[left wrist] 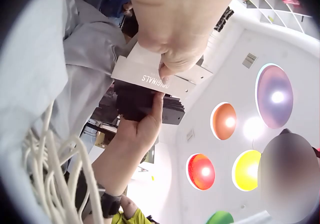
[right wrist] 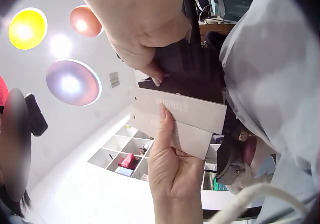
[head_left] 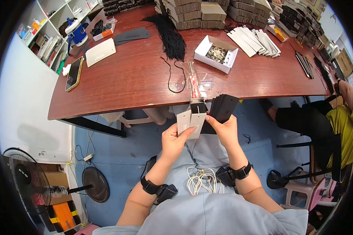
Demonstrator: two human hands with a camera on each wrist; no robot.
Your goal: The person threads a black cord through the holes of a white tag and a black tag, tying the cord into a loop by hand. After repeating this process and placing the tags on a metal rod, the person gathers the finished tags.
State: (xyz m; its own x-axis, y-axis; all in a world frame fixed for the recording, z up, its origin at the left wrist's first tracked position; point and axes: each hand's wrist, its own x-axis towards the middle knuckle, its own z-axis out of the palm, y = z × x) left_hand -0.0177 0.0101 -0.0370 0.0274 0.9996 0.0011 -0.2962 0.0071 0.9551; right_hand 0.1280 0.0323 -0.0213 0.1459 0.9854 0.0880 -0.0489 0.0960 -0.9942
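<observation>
My left hand (head_left: 173, 144) grips white hang tags (head_left: 183, 120) with punched holes, the thumb lying across their faces. In the right wrist view, two white tags overlap, and the upper one (right wrist: 200, 111) reads "ORIGINALS". Fanned in my right hand (head_left: 226, 132) is a stack of black hang tags (head_left: 226, 108). The right thumb reaches to the edge of the white tags, and the left wrist view shows the black stack (left wrist: 137, 102) right beside them. Both hands are over the lap, at the table's front edge.
On the red-brown table (head_left: 125, 82) lie a white box of small parts (head_left: 215, 55), black cords (head_left: 170, 41), spread white tags (head_left: 253, 41) and a phone (head_left: 74, 74). Stacked tags (head_left: 192, 15) line the back. White cords (head_left: 204, 182) lie on the lap. Another person (head_left: 341, 121) sits at right.
</observation>
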